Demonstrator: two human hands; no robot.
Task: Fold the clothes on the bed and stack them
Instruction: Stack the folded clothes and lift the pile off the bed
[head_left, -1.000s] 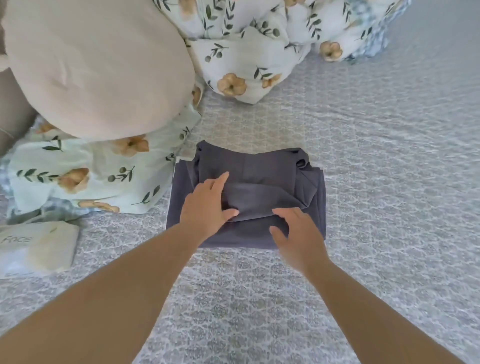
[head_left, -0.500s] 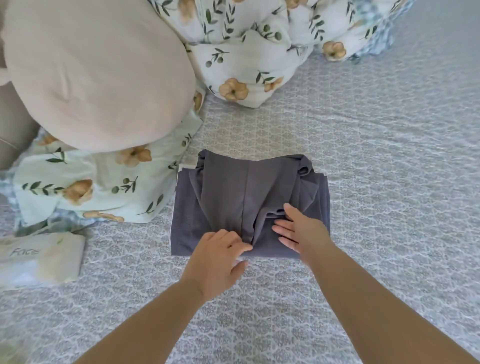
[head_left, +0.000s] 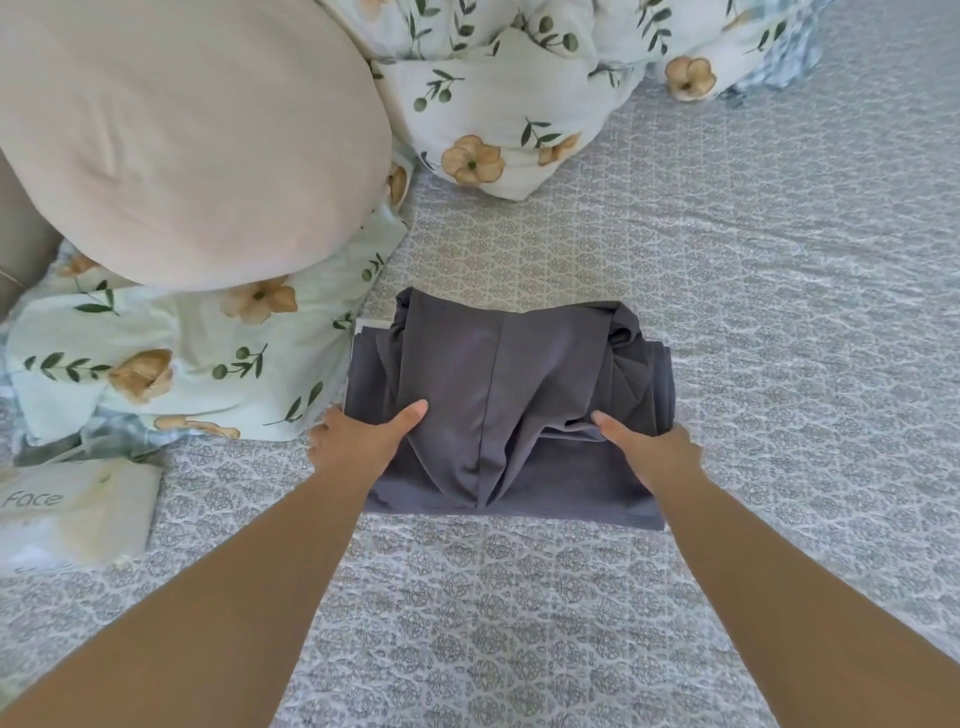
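A stack of folded dark grey clothes (head_left: 498, 374) lies on the patterned grey bedspread (head_left: 519, 623), its top piece creased down the middle. A thin white edge shows beneath its far left corner. My left hand (head_left: 358, 439) grips the stack's left side, thumb on top and fingers curled down its edge. On the right side, my right hand (head_left: 649, 454) holds it the same way, thumb on the top fold and fingers hidden behind the cloth.
A large beige pillow (head_left: 182, 145) rests on a floral quilt (head_left: 156, 364) just left of the stack. More floral bedding (head_left: 519, 104) is bunched at the far side. A white tissue pack (head_left: 67, 509) lies at the left edge.
Both hands left the front middle of the stack and spread apart to its left and right sides, where they now grip it. The stack itself stays in place.
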